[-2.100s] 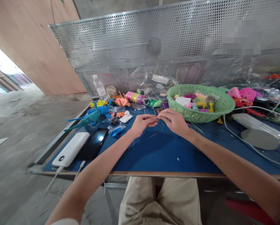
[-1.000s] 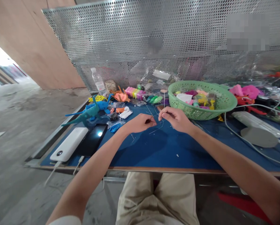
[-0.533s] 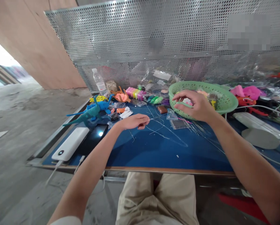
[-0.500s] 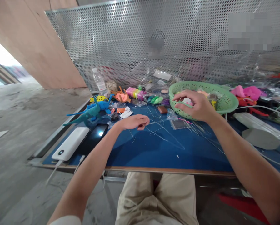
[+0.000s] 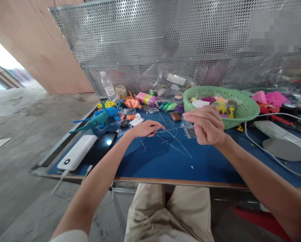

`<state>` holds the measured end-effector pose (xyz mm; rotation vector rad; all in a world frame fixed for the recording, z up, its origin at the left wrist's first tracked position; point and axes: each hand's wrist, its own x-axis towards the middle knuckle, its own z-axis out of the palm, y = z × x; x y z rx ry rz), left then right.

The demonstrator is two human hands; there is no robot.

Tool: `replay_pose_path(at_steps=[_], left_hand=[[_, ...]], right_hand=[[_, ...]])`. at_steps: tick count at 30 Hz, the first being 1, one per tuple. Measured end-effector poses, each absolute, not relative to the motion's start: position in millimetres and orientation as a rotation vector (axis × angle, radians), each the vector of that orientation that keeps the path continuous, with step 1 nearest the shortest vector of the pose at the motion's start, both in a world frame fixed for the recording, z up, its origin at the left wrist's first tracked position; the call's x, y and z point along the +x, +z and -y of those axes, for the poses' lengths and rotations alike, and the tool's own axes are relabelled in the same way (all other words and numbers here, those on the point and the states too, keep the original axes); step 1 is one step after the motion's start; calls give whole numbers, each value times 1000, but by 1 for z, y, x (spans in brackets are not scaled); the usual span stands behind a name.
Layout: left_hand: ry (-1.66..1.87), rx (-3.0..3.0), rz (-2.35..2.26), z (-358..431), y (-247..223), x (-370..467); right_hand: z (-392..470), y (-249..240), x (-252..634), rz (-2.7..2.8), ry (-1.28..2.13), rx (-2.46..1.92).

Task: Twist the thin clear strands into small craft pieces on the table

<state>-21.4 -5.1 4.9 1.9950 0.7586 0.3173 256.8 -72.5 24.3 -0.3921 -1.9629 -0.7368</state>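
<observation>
My left hand (image 5: 148, 128) is closed in a pinch low over the blue table mat (image 5: 155, 161). A thin pale wire (image 5: 172, 129) runs from its fingertips toward the right. My right hand (image 5: 208, 125) is raised in front of the green basket, its fingers curled against the thumb. Whatever lies in that grip is too small or hidden to make out. More thin wires (image 5: 182, 144) lie loose on the mat between the hands. Just beyond them are a brown block (image 5: 175, 116) and a small clear plastic bag (image 5: 185, 123), partly behind the right hand.
A green basket (image 5: 246, 112) holds colourful pieces. Blue and teal dinosaur figures (image 5: 95, 121), a white power bank (image 5: 77, 153), a phone (image 5: 102, 148) and a water bottle (image 5: 107, 86) stand left. Pink pieces (image 5: 268, 98), a white cable (image 5: 256, 148) and a grey disc (image 5: 283, 149) lie right.
My right hand has come down from the basket's front rim and its fingers have closed. The bundle of thin wires below it no longer shows there. My left hand has barely moved.
</observation>
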Motion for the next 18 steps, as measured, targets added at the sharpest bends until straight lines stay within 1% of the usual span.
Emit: replay_pose_path(at_steps=[2,4,7,10,15,18], left_hand=[[362,1996,-792,4,2,-21],[407,2008,-818,4,-1,-20],[444,2032,-840,5,-4,-17],[455,2070,-842,7,-4,-13],[578,2054,-826,11,-4,-8],[625,2000,-808,13,-3,-7]], right_hand=[[74,22,259,1920,-849,-355],[75,19,258,2047,-859,-399],[74,15,247,2371,-617,-606],[66,8,238,2425,-468,-615],[58,3,236,2413,-539,-470],[59,6,238,2443,-564,-480]])
